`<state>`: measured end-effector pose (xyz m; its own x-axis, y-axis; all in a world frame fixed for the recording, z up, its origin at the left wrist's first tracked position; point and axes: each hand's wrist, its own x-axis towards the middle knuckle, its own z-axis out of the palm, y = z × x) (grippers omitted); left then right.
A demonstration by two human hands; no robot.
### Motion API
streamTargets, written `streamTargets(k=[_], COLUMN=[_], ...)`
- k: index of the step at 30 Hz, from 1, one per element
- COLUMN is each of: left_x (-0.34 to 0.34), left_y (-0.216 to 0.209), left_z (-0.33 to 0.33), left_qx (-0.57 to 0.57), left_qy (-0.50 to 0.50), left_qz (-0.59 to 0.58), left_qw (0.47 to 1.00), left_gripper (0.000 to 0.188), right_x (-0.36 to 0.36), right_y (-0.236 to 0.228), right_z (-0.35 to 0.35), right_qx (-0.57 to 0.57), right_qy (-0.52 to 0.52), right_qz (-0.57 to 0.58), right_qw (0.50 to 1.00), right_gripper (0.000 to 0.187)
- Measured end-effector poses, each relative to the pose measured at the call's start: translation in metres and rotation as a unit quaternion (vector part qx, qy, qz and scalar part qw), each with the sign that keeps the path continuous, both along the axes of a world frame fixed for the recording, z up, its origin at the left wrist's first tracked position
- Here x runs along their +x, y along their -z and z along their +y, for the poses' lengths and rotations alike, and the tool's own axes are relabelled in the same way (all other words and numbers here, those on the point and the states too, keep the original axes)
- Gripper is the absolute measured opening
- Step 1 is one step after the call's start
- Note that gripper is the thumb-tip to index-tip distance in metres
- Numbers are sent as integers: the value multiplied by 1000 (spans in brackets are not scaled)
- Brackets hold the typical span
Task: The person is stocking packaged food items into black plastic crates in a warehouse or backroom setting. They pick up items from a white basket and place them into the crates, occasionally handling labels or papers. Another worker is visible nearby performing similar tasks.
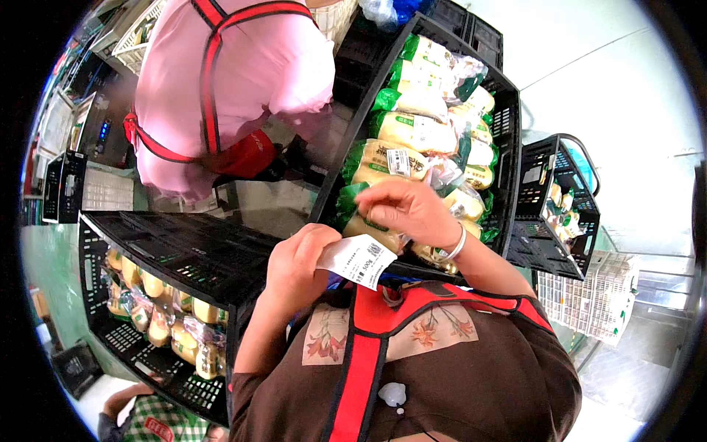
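Note:
My left hand (300, 264) is closed on a strip of white printed labels (361, 259), which sticks out to the right over the near edge of the crate. Just above and right of it, my right hand (412, 211) has its fingers bent together over the nearest bags; what they hold, if anything, is hidden. Under both lies a black plastic crate (508, 166) filled with clear bags of pale yellow food (416, 132) with green ends. One bag near my right fingers bears a white label (398, 162). The food's exact kind cannot be made out.
A person in pink (236, 96) with red straps bends over at the far left. Another black crate (158, 247) with similar bags stands at the left. At the right are a smaller black crate (545, 214) and a white crate (589, 295). A checked green garment (162, 421) shows lower left.

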<state>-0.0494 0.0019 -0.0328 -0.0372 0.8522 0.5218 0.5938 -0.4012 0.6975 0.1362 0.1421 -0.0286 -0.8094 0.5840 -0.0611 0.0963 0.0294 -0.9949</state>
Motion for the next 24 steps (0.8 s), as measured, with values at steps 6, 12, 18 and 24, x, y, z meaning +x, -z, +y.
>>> streamTargets(k=[6,12,18,24], left_x=[20,34,30,11], left_y=[3,1,5,20], left_z=[5,1,-9,-31], left_qx=[45,74,77,5], left_qy=[6,18,-3,-52], left_qz=[49,71,83,88], left_qw=[998,995,994,995], left_gripper=[27,27,25,26], right_x=[20,34,44,57], right_y=[-31,-25,-31,-25], right_z=[-26,-39,-52,-24], right_qx=[-23,278,403,154], right_qy=[-49,-28,77,303], right_qz=[-37,15,29,102], right_qw=[998,960,911,935], right_gripper=[23,12,7,3])
